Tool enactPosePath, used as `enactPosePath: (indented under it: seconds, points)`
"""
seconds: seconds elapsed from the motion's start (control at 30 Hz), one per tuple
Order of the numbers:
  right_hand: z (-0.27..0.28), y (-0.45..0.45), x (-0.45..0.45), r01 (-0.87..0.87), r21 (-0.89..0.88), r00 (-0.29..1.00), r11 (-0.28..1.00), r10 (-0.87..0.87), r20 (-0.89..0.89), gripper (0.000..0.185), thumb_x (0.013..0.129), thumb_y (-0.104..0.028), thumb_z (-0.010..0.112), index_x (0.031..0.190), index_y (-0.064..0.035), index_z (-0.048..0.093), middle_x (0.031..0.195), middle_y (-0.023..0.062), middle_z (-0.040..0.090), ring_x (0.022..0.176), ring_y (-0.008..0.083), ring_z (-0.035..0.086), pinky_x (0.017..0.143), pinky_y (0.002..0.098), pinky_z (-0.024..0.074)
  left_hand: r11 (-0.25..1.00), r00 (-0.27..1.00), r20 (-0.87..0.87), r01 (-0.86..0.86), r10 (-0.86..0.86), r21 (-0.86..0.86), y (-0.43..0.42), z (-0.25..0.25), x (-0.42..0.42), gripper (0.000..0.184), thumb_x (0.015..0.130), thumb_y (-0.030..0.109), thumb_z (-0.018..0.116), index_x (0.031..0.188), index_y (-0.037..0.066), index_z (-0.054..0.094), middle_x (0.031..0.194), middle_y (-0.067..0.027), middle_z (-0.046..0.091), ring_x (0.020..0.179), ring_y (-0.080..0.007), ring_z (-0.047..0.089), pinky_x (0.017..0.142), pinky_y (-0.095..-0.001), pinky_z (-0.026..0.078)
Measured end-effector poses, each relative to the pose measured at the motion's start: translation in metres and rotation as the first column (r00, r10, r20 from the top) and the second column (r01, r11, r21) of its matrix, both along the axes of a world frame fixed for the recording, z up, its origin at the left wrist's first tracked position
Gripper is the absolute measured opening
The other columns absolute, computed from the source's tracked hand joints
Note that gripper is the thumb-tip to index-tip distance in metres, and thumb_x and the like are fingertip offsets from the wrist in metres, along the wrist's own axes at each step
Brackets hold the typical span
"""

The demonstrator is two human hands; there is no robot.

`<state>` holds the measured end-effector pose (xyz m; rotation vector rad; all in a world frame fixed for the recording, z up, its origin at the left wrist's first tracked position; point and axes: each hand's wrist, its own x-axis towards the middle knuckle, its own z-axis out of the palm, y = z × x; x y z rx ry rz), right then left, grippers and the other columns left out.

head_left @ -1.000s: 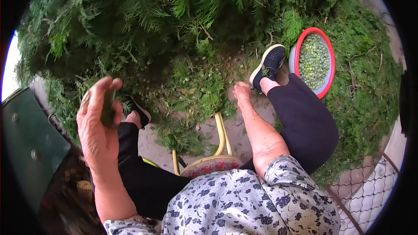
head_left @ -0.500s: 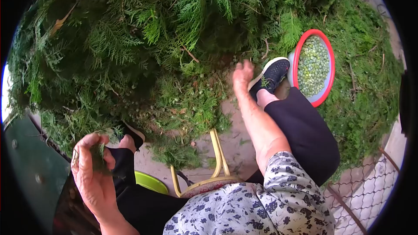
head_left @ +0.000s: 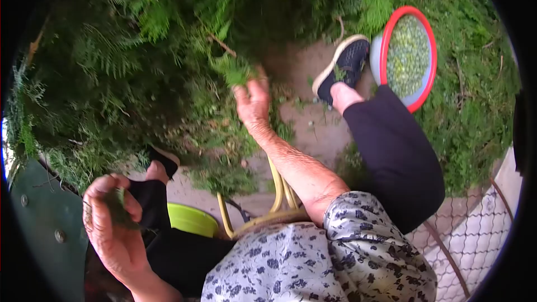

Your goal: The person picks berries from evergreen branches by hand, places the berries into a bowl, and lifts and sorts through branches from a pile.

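Note:
My left hand [head_left: 112, 223] is at the lower left, its fingers curled round a small dark green sprig [head_left: 120, 210]. Near the middle, my right hand [head_left: 253, 100] reaches into the cut evergreen branches [head_left: 112, 61], with a bright green sprig [head_left: 232, 71] at its fingertips. Motion blurs those fingers, so whether they grip the sprig is unclear. A red-rimmed basin [head_left: 433, 59] full of small green cones [head_left: 407, 56] stands at the right, beside my shoe [head_left: 348, 64].
A lime green tub [head_left: 193, 220] sits between my legs, left of a stool [head_left: 276, 187] with yellow metal legs. A dark green panel [head_left: 42, 229] stands at the lower left. Wire mesh [head_left: 470, 235] is at the lower right. Greenery also lies beyond the basin.
My right hand has moved left, away from beside the shoe, to the loose greenery in the middle. My left hand has dropped lower and stays curled. The camera view has shifted.

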<state>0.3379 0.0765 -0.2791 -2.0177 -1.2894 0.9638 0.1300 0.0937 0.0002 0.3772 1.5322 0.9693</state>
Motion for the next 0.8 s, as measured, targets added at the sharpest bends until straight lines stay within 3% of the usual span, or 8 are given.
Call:
enactPosePath:
  seconds: [0.1, 0.2, 0.3, 0.37, 0.57, 0.67, 0.73, 0.8]
  points:
    - [-0.011, -0.046, 0.053, 0.494, -0.152, 0.869, 0.856, -0.478, 0.131, 0.032, 0.083, -0.009, 0.053, 0.114, -0.0031, 0.051, 0.125, 0.0192, 0.043, 0.12, 0.0299, 0.038, 0.1, 0.038, 0.034, 1.0, 0.999, 0.054, 0.0, -0.001, 0.007, -0.002, 0.002, -0.002, 0.029, 0.091, 0.027, 0.049, 0.107, 0.002, 0.053, 0.1, -0.0071, 0.052, 0.072, -0.0109, 0.044, 0.062, -0.0215, 0.035]
    - [-0.062, -0.098, 0.151, 0.789, -0.011, 0.536, 0.615, -0.678, 0.503, 0.04, 0.08, -0.013, 0.055, 0.116, 0.0037, 0.048, 0.111, 0.0159, 0.051, 0.093, 0.0248, 0.052, 0.083, 0.037, 0.0424, 1.0, 0.999, 0.042, -0.027, 0.027, -0.003, -0.007, 0.003, -0.003, 0.029, 0.092, 0.027, 0.048, 0.107, 0.002, 0.053, 0.099, -0.0072, 0.053, 0.071, -0.0112, 0.045, 0.061, -0.0215, 0.035]
    - [-0.088, -0.093, 0.172, 0.814, -0.272, 0.564, 0.513, -0.809, 0.165, 0.047, 0.082, -0.024, 0.055, 0.119, 0.0037, 0.046, 0.116, 0.019, 0.049, 0.101, 0.029, 0.05, 0.09, 0.04, 0.039, 0.999, 0.999, 0.02, -0.039, 0.039, -0.036, -0.007, 0.005, 0.0, 0.03, 0.091, 0.026, 0.049, 0.107, 0.001, 0.053, 0.098, -0.0079, 0.053, 0.07, -0.0116, 0.046, 0.06, -0.0218, 0.035]
    - [-0.082, -0.069, 0.102, 0.573, -0.269, 0.797, 0.774, -0.45, 0.402, 0.053, 0.084, -0.033, 0.054, 0.123, 0.0014, 0.044, 0.125, 0.0209, 0.044, 0.115, 0.0325, 0.043, 0.099, 0.0414, 0.0305, 0.999, 1.0, -0.019, -0.002, 0.001, -0.033, -0.009, 0.006, 0.0, 0.031, 0.091, 0.026, 0.049, 0.107, 0.0, 0.053, 0.097, -0.0088, 0.054, 0.069, -0.0119, 0.047, 0.06, -0.0221, 0.036]
    - [0.014, -0.013, 0.0, 0.072, -0.123, 0.975, 0.99, -0.096, -0.198, 0.053, 0.085, -0.031, 0.057, 0.128, -0.0059, 0.041, 0.139, 0.0206, 0.028, 0.128, 0.0338, 0.028, 0.104, 0.0426, 0.0261, 0.967, 0.967, -0.016, -0.254, 0.254, 0.035, -0.005, 0.018, -0.009, 0.041, 0.092, 0.032, 0.046, 0.108, -0.004, 0.054, 0.098, -0.0141, 0.057, 0.067, -0.0119, 0.05, 0.056, -0.0213, 0.039]
    - [-0.019, -0.055, 0.017, 0.343, -0.376, 0.93, 0.861, -0.367, 0.01, 0.068, 0.081, -0.032, 0.062, 0.134, -0.0034, 0.03, 0.136, 0.0189, 0.032, 0.125, 0.0321, 0.032, 0.102, 0.0412, 0.03, 0.933, 0.936, 0.054, -0.352, 0.349, 0.073, -0.008, 0.027, -0.023, 0.042, 0.094, 0.032, 0.043, 0.114, -0.004, 0.05, 0.104, -0.0137, 0.056, 0.069, -0.0118, 0.048, 0.056, -0.0211, 0.039]
    - [-0.021, -0.063, 0.008, 0.485, -0.747, 0.804, 0.455, -0.568, 0.176, 0.089, 0.075, -0.035, 0.069, 0.137, -0.001, 0.016, 0.136, 0.0201, 0.031, 0.117, 0.0308, 0.042, 0.092, 0.0375, 0.0418, 0.928, 0.932, 0.091, -0.36, 0.352, 0.097, -0.018, 0.026, -0.035, 0.043, 0.095, 0.029, 0.042, 0.122, -0.004, 0.044, 0.109, -0.0131, 0.055, 0.072, -0.0113, 0.045, 0.056, -0.0207, 0.038]
    - [-0.035, -0.057, -0.009, 0.406, -0.734, 0.837, 0.544, -0.544, 0.06, 0.088, 0.075, -0.031, 0.07, 0.137, 0.0002, 0.017, 0.134, 0.0221, 0.033, 0.112, 0.0306, 0.046, 0.089, 0.0396, 0.0445, 0.928, 0.932, 0.116, -0.357, 0.345, 0.107, -0.022, 0.026, -0.044, 0.042, 0.095, 0.027, 0.042, 0.123, -0.004, 0.043, 0.111, -0.0134, 0.054, 0.072, -0.0114, 0.046, 0.057, -0.021, 0.038]
